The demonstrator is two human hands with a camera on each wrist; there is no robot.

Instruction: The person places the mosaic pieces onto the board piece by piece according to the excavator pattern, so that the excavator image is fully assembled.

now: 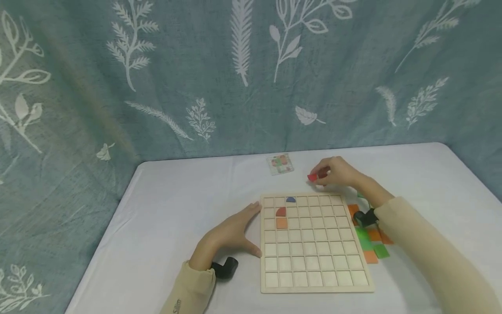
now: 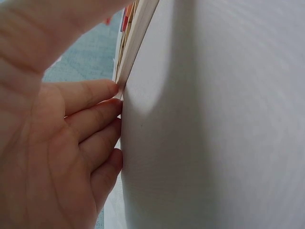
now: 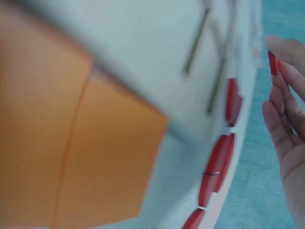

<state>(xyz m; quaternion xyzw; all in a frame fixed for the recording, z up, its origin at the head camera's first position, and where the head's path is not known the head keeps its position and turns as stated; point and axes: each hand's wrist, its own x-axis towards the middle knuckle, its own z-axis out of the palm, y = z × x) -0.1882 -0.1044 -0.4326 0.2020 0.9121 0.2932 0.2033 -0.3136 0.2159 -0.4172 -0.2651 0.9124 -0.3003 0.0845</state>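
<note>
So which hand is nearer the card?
Right: the right hand is just to the right of the card; the left hand is farther off, at the board's left edge.

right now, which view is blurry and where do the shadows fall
Right wrist view: the orange square tiles look blurred, while the right hand pinching a red piece is clearer; left wrist view: a broad, soft-edged shadow lies across the white tablecloth; head view: mostly sharp, with a faint shadow below the right sleeve.

soft, even light; broad shadow on tablecloth (image 2: 186,124); board (image 3: 147,47) blurred in right wrist view.
</note>
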